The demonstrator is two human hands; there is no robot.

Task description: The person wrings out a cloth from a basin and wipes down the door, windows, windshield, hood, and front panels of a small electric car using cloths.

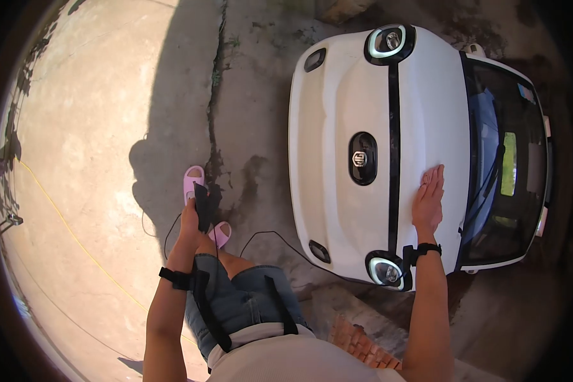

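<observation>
My left hand (190, 218) hangs low on the left side, closed around a dark, slim object (204, 207) whose kind I cannot make out. Further right, my right hand (429, 200) lies flat with fingers stretched out on the white hood of a small car (337, 95). It rests between the black strip across the car's front and the windshield (484, 159). A black band (422, 253) circles my right wrist, and black straps (183, 279) sit on my left forearm.
A thin black cord (264, 233) curves from near my legs toward the car's lit headlight (385, 270). Pink sandals (194, 173) are on my feet. A yellow line (70, 228) crosses the sunlit concrete at left. Red bricks (356, 340) lie near my right side.
</observation>
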